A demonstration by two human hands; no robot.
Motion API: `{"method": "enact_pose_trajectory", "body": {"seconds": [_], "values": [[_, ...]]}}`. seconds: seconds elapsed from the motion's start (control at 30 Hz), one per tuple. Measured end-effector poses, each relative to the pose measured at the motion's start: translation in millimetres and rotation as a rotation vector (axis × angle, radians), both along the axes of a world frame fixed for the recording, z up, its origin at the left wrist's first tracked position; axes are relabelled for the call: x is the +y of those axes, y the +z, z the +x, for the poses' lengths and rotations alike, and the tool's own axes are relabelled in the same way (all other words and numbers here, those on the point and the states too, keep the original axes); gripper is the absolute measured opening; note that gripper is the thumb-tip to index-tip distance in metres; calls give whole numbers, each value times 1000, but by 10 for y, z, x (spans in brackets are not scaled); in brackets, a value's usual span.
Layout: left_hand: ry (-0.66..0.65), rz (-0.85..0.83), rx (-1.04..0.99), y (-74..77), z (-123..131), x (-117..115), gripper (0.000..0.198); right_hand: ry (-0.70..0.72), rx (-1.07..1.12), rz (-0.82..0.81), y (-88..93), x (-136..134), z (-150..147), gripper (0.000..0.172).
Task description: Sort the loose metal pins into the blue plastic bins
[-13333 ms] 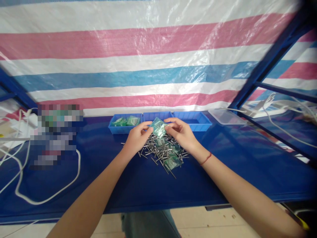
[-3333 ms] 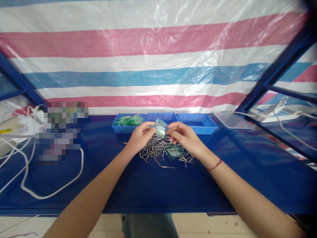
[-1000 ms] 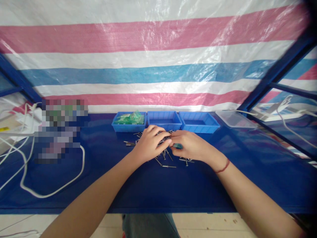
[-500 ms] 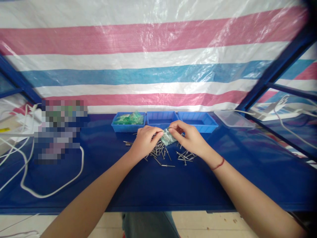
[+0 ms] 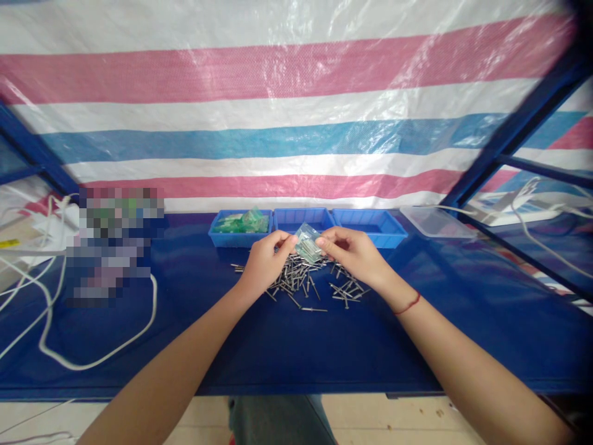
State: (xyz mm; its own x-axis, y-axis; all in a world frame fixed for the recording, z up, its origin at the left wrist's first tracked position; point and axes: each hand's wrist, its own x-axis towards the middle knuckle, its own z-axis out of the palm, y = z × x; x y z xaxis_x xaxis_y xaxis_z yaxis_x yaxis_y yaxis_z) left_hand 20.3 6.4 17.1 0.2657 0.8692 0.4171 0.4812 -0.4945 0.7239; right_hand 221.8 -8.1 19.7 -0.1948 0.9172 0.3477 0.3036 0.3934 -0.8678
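Observation:
A small clear plastic bag (image 5: pixel 307 242) with several metal rivets inside is held up between my two hands. My left hand (image 5: pixel 267 262) pinches its left edge between thumb and fingers. On the other side, my right hand (image 5: pixel 354 250) grips the right edge the same way. Below the bag lies a loose pile of pop rivets (image 5: pixel 296 278), partly hidden by the left hand. A smaller scatter of rivets (image 5: pixel 346 290) lies under the right hand.
Behind the hands stand a blue bin (image 5: pixel 241 238) with green-tinted bags, a middle blue bin (image 5: pixel 303 216) and a right blue bin (image 5: pixel 370 238). A clear plastic lid (image 5: pixel 438 222) lies to the right. White cables (image 5: pixel 155 296) loop across the blue table (image 5: pixel 324 358) at left.
The bag has been raised slightly and turned, and more of it shows between the hands. My left hand has shifted a little left, away from the right hand.

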Motion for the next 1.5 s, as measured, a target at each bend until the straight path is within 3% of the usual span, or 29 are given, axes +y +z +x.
{"method": "enact_pose_trajectory", "body": {"seconds": [0.13, 0.27, 0.43, 0.63, 0.9, 1.07, 1.2, 1.3, 1.5], "values": [[8, -33, -66, 6, -22, 15, 30, 32, 71, -43, 51, -23, -20, 30], [-45, -136, -115, -5, -21, 25, 31, 8, 87, 2, 38, -22, -17, 30], [-144, -235, -291, 5, 19, 29, 27, 34, 156, -57, 36, -32, -16, 34], [-117, -322, -384, 34, 55, 7, 35, -10, 295, -159, 85, -42, -43, 38], [-157, -213, -335, -49, 61, 25, 20, -3, 307, -101, 9, 5, -38, 28], [-138, -112, -260, -118, 36, 69, 23, -1, 247, -71, 5, 1, -55, 24], [-55, -23, -225, -76, -2, 97, 19, -9, 262, -90, 48, -19, -58, 26], [63, 73, -255, 48, -86, 129, 16, -25, 263, -86, 56, -10, -38, 26], [510, 390, -181, 278, -564, 339, 19, -46, 268, -89, 12, 26, -8, 25]]}}
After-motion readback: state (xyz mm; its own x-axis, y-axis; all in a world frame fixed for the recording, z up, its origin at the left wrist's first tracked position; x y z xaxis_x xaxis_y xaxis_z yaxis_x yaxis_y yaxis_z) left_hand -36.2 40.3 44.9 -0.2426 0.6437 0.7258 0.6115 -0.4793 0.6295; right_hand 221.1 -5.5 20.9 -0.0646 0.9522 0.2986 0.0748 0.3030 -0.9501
